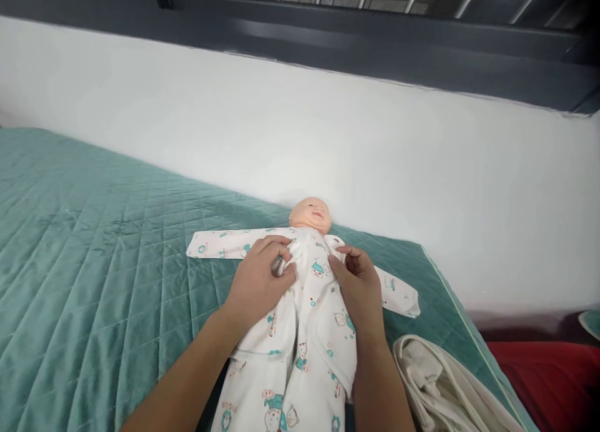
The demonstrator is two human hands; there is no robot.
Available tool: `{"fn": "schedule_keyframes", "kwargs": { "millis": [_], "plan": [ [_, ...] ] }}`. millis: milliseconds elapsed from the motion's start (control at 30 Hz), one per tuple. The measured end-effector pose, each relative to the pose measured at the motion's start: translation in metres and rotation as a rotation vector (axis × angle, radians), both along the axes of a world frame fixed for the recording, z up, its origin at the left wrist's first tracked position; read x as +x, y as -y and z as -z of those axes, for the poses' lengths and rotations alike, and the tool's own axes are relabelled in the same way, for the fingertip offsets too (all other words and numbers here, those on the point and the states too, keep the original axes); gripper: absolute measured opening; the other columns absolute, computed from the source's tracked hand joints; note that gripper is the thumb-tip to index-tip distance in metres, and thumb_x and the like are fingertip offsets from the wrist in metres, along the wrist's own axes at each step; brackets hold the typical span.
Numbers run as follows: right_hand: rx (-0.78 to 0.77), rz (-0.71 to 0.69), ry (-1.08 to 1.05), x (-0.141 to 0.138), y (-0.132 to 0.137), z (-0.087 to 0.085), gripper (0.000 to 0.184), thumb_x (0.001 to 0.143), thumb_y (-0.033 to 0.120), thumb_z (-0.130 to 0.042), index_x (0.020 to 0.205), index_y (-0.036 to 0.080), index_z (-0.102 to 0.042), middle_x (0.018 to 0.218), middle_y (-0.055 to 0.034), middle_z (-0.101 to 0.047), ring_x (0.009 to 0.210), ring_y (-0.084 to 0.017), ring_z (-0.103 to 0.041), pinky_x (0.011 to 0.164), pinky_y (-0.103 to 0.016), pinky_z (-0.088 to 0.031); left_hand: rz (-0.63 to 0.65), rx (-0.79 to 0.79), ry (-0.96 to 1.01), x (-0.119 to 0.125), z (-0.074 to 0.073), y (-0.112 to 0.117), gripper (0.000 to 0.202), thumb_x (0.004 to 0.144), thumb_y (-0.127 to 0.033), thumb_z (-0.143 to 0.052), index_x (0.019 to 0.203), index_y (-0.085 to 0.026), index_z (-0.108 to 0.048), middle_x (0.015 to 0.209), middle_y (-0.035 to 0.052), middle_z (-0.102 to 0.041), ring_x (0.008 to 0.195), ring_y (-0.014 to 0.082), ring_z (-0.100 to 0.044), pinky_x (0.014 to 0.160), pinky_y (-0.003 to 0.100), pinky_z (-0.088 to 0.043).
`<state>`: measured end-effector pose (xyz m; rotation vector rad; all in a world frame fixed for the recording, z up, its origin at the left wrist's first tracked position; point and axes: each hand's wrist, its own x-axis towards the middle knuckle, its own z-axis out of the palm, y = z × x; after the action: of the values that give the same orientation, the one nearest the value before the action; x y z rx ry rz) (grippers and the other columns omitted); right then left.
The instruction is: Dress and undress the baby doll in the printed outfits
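Note:
On the bed a baby doll (310, 214) lies on its back, its head close to the wall. It wears a white printed baby jacket (337, 319) with both sleeves stretched out sideways, over matching printed trousers (262, 397). My left hand (265, 279) pinches the jacket's front edge at the chest on the left side. Across from it, my right hand (359, 279) has thumb and fingers closed on the jacket's other front edge near the shoulder. Snap buttons show along that edge. Below the chest the two front panels hang apart.
A green quilted bedspread (117, 263) covers the bed up to the white wall (234, 119). Beige cloth (440, 382) lies crumpled at the lower right. Beyond the bed's right edge is something red (553, 382). A barred window with a dark frame (300, 32) runs above.

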<state>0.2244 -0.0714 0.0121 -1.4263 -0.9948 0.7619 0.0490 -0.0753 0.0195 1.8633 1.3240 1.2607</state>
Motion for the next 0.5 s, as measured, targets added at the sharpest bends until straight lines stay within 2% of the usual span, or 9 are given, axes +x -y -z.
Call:
{"fn": "schedule_keyframes", "kwargs": {
  "millis": [100, 167, 200, 267, 333, 400, 500],
  "plan": [
    [-0.054, -0.019, 0.112, 0.012, 0.001, 0.003, 0.030, 0.071, 0.034, -0.066, 0.099, 0.023, -0.063, 0.068, 0.0058, -0.052, 0.063, -0.013, -0.046, 0.062, -0.027, -0.037, -0.027, -0.067, 0.082, -0.016, 0.001, -0.008, 0.004, 0.078, -0.020, -0.058, 0.075, -0.021, -0.055, 0.114, 0.0016, -0.068, 0.105, 0.0193, -0.062, 0.091, 0.033, -0.049],
    [-0.082, 0.019, 0.240, 0.026, 0.003, 0.005, 0.029, 0.072, 0.028, -0.060, 0.101, 0.024, -0.065, 0.074, 0.0029, -0.059, 0.066, -0.015, -0.051, 0.065, -0.029, -0.040, -0.140, -0.153, 0.114, -0.039, 0.003, -0.017, 0.006, 0.078, -0.025, -0.059, 0.074, -0.021, -0.057, 0.107, 0.0019, -0.072, 0.092, 0.0188, -0.066, 0.083, 0.031, -0.051],
    [-0.082, 0.079, 0.313, 0.034, 0.004, 0.005, 0.030, 0.072, 0.024, -0.056, 0.100, 0.023, -0.066, 0.082, 0.0000, -0.064, 0.072, -0.018, -0.056, 0.070, -0.031, -0.043, -0.261, -0.207, 0.115, -0.053, 0.005, -0.022, 0.009, 0.078, -0.028, -0.060, 0.074, -0.020, -0.058, 0.104, 0.0022, -0.073, 0.087, 0.0193, -0.067, 0.081, 0.031, -0.052],
    [-0.057, 0.250, 0.440, 0.049, 0.005, 0.004, 0.035, 0.070, 0.019, -0.049, 0.100, 0.021, -0.067, 0.102, -0.0060, -0.068, 0.091, -0.022, -0.061, 0.083, -0.035, -0.045, -0.454, -0.226, 0.066, -0.077, 0.011, -0.032, 0.011, 0.078, -0.031, -0.059, 0.076, -0.020, -0.061, 0.105, 0.0034, -0.073, 0.094, 0.0221, -0.067, 0.086, 0.033, -0.051],
    [-0.021, 0.356, 0.536, 0.057, 0.007, 0.001, 0.038, 0.071, 0.019, -0.046, 0.103, 0.018, -0.066, 0.115, -0.0102, -0.066, 0.107, -0.026, -0.059, 0.093, -0.039, -0.044, -0.557, -0.181, -0.033, -0.089, 0.018, -0.039, 0.013, 0.079, -0.030, -0.058, 0.086, -0.021, -0.064, 0.112, 0.0049, -0.071, 0.103, 0.0250, -0.065, 0.092, 0.037, -0.049],
    [-0.002, 0.305, 0.623, 0.054, 0.007, -0.002, 0.039, 0.076, 0.025, -0.047, 0.110, 0.018, -0.065, 0.121, -0.0118, -0.064, 0.114, -0.027, -0.057, 0.099, -0.042, -0.042, -0.514, -0.074, -0.132, -0.085, 0.025, -0.042, 0.023, 0.082, -0.031, -0.056, 0.101, -0.022, -0.065, 0.119, 0.0057, -0.068, 0.112, 0.0259, -0.061, 0.099, 0.040, -0.046],
    [0.021, 0.092, 0.774, 0.037, 0.006, -0.001, 0.041, 0.082, 0.034, -0.049, 0.118, 0.020, -0.062, 0.125, -0.0110, -0.063, 0.117, -0.027, -0.056, 0.101, -0.043, -0.042, -0.264, 0.116, -0.281, -0.062, 0.034, -0.044, 0.032, 0.089, -0.037, -0.053, 0.115, -0.022, -0.063, 0.126, 0.0054, -0.065, 0.122, 0.0248, -0.054, 0.107, 0.041, -0.041]
  ]
}}
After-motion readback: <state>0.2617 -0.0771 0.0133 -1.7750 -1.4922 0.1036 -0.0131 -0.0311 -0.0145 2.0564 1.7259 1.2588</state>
